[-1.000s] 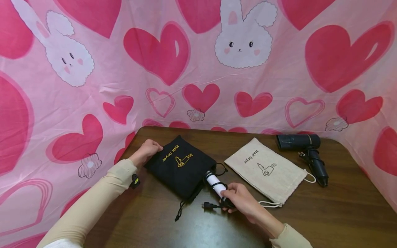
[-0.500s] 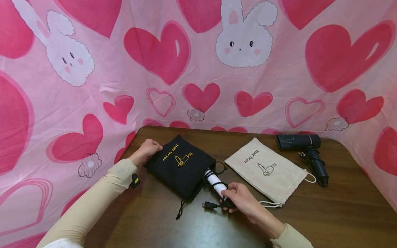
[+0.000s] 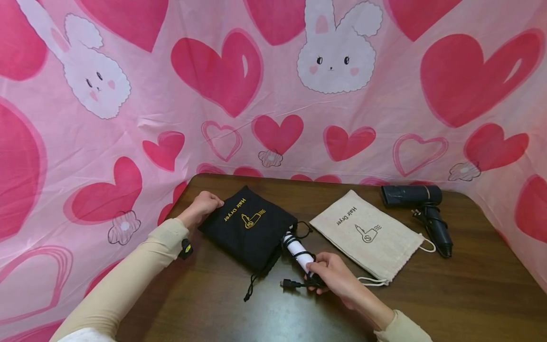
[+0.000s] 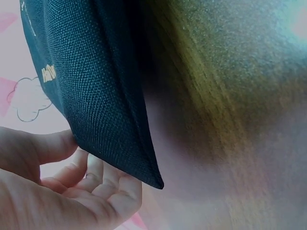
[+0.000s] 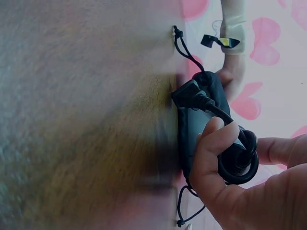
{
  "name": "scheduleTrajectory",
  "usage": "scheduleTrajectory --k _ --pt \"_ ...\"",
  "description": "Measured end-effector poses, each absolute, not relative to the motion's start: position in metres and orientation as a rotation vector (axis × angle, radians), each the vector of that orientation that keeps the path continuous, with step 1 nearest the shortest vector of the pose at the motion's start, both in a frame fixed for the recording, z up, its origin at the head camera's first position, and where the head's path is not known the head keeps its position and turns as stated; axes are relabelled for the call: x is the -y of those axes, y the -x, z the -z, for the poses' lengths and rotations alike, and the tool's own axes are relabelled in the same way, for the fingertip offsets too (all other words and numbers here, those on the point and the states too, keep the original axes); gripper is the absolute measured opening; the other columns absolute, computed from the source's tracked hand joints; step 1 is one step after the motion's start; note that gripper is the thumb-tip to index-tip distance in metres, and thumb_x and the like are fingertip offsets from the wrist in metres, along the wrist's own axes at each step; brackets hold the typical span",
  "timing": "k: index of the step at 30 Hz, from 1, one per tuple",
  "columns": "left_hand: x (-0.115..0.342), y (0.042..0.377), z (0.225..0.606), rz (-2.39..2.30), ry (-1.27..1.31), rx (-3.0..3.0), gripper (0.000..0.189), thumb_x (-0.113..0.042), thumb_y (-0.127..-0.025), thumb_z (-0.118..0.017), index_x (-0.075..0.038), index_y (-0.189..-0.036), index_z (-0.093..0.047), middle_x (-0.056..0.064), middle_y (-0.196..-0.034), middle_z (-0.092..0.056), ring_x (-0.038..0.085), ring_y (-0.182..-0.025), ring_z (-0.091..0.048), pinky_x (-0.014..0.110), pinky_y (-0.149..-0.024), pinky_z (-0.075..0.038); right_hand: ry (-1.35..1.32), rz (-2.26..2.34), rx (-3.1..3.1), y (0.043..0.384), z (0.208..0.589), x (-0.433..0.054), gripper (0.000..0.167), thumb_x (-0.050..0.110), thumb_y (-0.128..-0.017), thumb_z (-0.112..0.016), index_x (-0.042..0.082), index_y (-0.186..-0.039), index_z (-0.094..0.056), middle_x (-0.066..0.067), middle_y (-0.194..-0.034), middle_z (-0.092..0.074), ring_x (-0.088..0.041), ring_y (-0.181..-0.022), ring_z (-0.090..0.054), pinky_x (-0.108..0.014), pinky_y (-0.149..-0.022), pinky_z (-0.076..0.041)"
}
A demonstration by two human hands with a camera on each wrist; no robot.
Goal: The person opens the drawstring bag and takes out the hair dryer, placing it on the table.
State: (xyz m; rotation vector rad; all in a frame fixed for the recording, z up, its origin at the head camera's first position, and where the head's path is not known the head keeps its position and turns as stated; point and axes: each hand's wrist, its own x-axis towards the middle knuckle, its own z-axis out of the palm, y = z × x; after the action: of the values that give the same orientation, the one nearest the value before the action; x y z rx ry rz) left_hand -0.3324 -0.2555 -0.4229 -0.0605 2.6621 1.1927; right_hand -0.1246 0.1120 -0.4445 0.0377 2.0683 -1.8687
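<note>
A black drawstring bag printed "Hair Dryer" lies on the table. At its far left edge my left hand pinches the cloth; the left wrist view shows the thumb on one side of a bag corner and fingers below. My right hand grips the white handle of a hair dryer, wrapped in black cord, with its far end in the bag's mouth. The rest of that hair dryer is hidden. Beside the right fingers the cord's black plug sticks out to the left.
A beige drawstring bag, also printed "Hair Dryer", lies flat to the right. Beyond it, at the back right of the wooden table, rests a black hair dryer. A pink patterned cloth hangs behind and beside the table.
The black bag's mouth and front drawstring have shifted very slightly. My right hand has edged a little to the right with the handle, while my left hand stays almost in place.
</note>
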Motion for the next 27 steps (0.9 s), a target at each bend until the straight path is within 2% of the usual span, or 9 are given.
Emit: scheduleTrajectory --k 5,16,27 --pt "0.2551 0.3334 0.4238 -1.185 0.076 -2.667 0.026 -0.007 -0.100 -0.063 0.010 -0.116 -0.075 0.022 -0.115 -0.071 0.032 -0.100 -0.059 0.041 -0.087 -0.053 -0.055 1.864 -2.067 0.1243 0.4452 -0.1124 0.024 0.011 -0.101 -0.061 -0.008 -0.112 -0.052 -0.016 -0.089 -0.074 -0.020 -0.068 -0.071 -0.027 -0.056 -0.055" --pt "0.2564 0.3339 0.4239 -1.186 0.064 -2.685 0.026 -0.008 -0.100 -0.063 0.010 -0.114 -0.075 0.020 -0.110 -0.071 0.030 -0.095 -0.058 0.033 -0.076 -0.051 -0.051 1.867 -2.064 0.1239 0.4451 -0.1141 0.022 0.011 -0.102 -0.060 -0.008 -0.111 -0.053 -0.013 -0.087 -0.073 -0.019 -0.067 -0.070 -0.026 -0.055 -0.055" --pt "0.2569 0.3343 0.4237 -1.192 0.089 -2.660 0.027 -0.008 -0.101 -0.062 0.010 -0.116 -0.074 0.023 -0.115 -0.070 0.034 -0.101 -0.058 0.043 -0.089 -0.054 -0.057 1.888 -2.051 0.1198 0.4446 -0.1151 0.024 0.012 -0.101 -0.062 -0.007 -0.110 -0.053 -0.013 -0.086 -0.072 -0.019 -0.067 -0.070 -0.025 -0.055 -0.054"
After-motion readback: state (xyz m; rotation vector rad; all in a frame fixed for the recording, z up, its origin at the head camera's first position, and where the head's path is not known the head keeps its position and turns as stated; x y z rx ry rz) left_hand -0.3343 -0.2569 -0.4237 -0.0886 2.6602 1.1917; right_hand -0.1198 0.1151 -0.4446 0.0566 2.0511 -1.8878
